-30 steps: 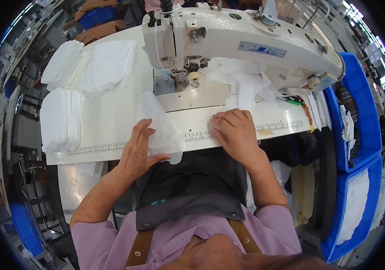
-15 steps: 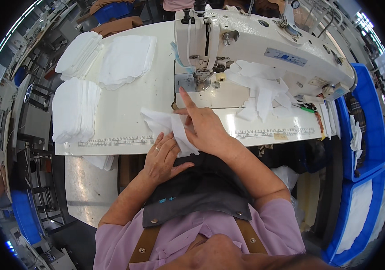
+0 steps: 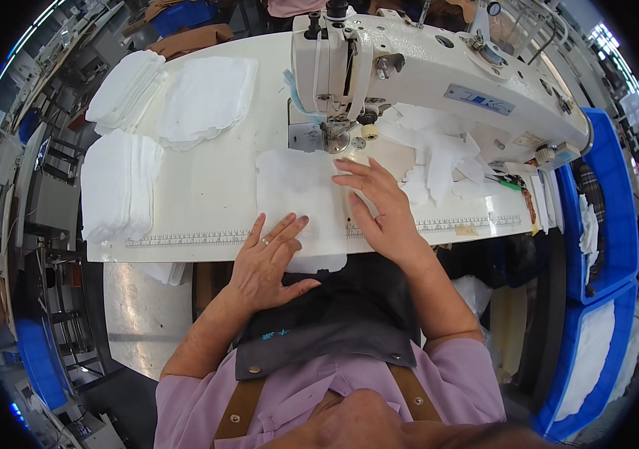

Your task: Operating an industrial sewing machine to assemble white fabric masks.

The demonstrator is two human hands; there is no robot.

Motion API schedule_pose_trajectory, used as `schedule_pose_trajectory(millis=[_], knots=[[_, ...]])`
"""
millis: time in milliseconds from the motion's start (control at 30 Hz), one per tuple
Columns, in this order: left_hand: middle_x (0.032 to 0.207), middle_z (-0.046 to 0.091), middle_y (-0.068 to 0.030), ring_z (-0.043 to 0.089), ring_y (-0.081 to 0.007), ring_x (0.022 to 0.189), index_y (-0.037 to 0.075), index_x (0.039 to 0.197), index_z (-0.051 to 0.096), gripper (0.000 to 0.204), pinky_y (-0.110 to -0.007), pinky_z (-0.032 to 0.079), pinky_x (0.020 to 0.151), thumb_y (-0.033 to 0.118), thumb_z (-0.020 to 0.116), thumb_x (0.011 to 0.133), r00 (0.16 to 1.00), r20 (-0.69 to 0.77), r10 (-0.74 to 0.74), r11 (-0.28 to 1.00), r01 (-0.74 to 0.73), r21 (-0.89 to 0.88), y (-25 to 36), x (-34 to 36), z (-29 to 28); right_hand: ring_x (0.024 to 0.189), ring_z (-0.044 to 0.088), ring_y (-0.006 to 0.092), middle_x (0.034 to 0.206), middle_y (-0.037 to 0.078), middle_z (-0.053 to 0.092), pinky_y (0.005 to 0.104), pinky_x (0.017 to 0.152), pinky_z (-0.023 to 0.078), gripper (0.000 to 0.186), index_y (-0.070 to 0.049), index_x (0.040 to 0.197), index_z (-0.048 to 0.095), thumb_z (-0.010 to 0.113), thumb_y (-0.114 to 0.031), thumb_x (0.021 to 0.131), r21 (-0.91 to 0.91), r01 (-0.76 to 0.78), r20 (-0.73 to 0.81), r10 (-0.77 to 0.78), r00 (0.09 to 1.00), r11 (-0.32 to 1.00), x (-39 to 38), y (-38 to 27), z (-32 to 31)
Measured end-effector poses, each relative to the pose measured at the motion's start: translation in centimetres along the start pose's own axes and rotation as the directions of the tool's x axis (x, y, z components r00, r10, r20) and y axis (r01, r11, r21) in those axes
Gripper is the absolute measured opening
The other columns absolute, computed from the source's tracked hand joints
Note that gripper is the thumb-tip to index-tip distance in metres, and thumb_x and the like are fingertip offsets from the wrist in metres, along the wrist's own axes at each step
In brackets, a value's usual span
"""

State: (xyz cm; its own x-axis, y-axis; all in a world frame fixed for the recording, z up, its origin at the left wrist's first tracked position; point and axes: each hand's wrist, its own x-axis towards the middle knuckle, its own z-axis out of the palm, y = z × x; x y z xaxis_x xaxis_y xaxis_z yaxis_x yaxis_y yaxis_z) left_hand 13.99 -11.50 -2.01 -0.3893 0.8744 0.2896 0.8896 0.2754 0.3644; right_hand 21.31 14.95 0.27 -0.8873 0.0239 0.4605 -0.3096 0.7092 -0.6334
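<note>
A white fabric piece (image 3: 297,187) lies spread on the sewing table (image 3: 207,194), just before the needle plate (image 3: 306,136) of a white sewing machine (image 3: 424,82), hanging slightly over the front edge. My left hand (image 3: 265,266) rests on its lower left part, fingers apart and pointing forward, a ring on one finger. My right hand (image 3: 379,209) is at the piece's right side, fingers apart and loosely bent, fingertips near its upper right corner. Neither hand grips anything.
White fabric stacks (image 3: 117,187) lie on the left of the table. Loose white scraps (image 3: 446,165) and green-handled scissors (image 3: 510,183) lie right of the needle. Blue bins (image 3: 603,217) with fabric stand at the right. A brown fabric pile (image 3: 192,41) is behind the table.
The white piece, bunched half a second ago, now lies spread out nearer the needle plate. My right hand has moved rightward from across the piece, its fingers spreading. The view has shifted since a second ago.
</note>
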Motion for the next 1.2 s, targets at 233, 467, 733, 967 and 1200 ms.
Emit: schedule_pose_trajectory(millis=[233,467,733,967,1200], knots=[[0.169,0.033,-0.0150,0.030,-0.0361,0.157,0.007,0.159,0.040,0.089,-0.062,0.015,0.127,0.069,0.053,0.096,0.985,0.157,-0.075,0.994,0.060,0.096,0.0,3.8,-1.2,0.141,0.052,0.0275,0.145,0.008,0.061,0.0537,0.122,0.031,0.044,-0.011,0.135,0.065,0.071,-0.029,0.095,-0.405,0.092,0.150,-0.033,0.988,0.910,-2.8,-0.5,-0.2],[0.172,0.028,-0.0137,0.024,-0.0383,0.159,0.008,0.162,0.037,0.096,-0.063,0.009,0.127,0.072,0.055,0.093,0.958,0.252,-0.140,0.975,0.090,0.202,-2.0,5.9,-2.5,0.141,0.051,0.0301,0.144,0.008,0.061,0.0561,0.121,0.031,0.048,-0.010,0.134,0.065,0.074,-0.024,0.089,-0.476,-0.073,-0.014,0.075,0.997,0.877,-5.0,1.3,-5.4],[0.130,0.067,-0.0095,0.064,-0.0317,0.119,0.006,0.121,0.070,0.053,-0.048,0.046,0.107,0.035,0.086,0.081,0.989,-0.041,0.144,0.988,-0.146,-0.048,3.5,13.6,0.7,0.147,0.045,0.0355,0.149,0.010,0.058,0.0591,0.124,0.025,0.053,-0.008,0.139,0.062,0.070,-0.023,0.089,-0.451,-0.164,-0.059,0.154,0.986,0.877,-7.1,3.5,-7.1],[0.103,0.070,-0.0089,0.069,-0.0251,0.096,0.005,0.086,0.072,0.017,-0.039,0.053,0.087,0.017,0.083,0.082,0.993,0.106,-0.059,0.928,0.094,-0.360,3.8,18.5,5.9,0.148,0.044,0.0336,0.151,0.012,0.057,0.0571,0.124,0.026,0.054,-0.008,0.143,0.060,0.067,-0.028,0.093,-0.456,-0.167,-0.051,0.162,0.985,0.874,-7.1,4.0,-6.8],[0.091,0.065,0.0021,0.061,-0.0085,0.089,0.004,0.091,0.064,0.010,-0.029,0.049,0.091,0.006,0.074,0.087,0.872,0.464,-0.159,0.448,0.482,-0.753,2.1,14.9,0.4,0.148,0.044,0.0332,0.153,0.011,0.056,0.0555,0.125,0.027,0.050,-0.009,0.143,0.060,0.062,-0.030,0.098,-0.529,-0.189,-0.051,0.191,0.980,0.827,-7.0,4.1,-6.7]])
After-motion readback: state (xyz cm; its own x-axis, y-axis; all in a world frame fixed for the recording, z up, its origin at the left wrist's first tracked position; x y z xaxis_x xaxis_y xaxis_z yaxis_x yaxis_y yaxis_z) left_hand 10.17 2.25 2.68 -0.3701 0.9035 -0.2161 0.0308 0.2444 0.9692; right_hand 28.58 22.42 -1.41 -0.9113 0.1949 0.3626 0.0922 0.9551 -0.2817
